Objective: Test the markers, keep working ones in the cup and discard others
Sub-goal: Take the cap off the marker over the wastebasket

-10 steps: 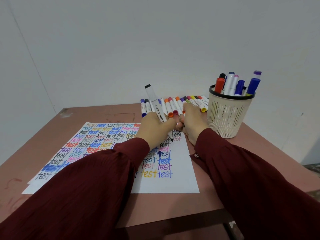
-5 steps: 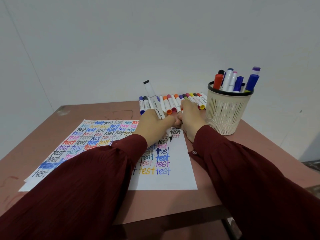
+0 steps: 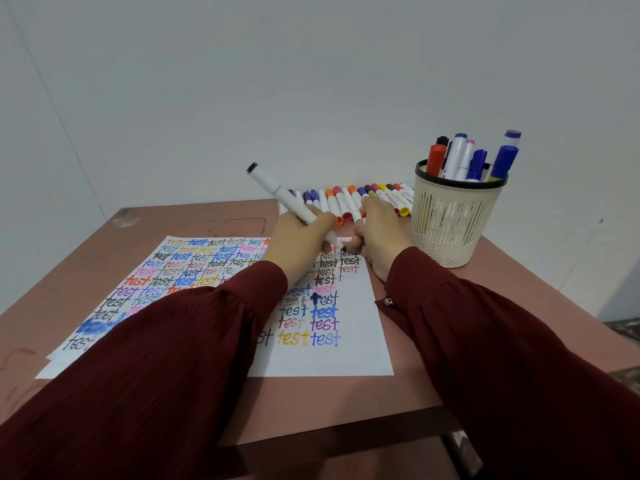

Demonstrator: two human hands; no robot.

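The white marker (image 3: 277, 194) is gripped by its barrel in the left hand (image 3: 301, 237), tilted, its tip low over the paper (image 3: 346, 358) on the worktop (image 3: 485, 306), apart from the cup (image 3: 450, 216). The right hand (image 3: 381, 233) is curled at that tip; whether it pinches a cap cannot be told. Risk: 2 hands crowding the tip could smear ink on skin or lettering.

The word "test", handwritten over and over in many colours, on the paper sheet (image 3: 349, 351).
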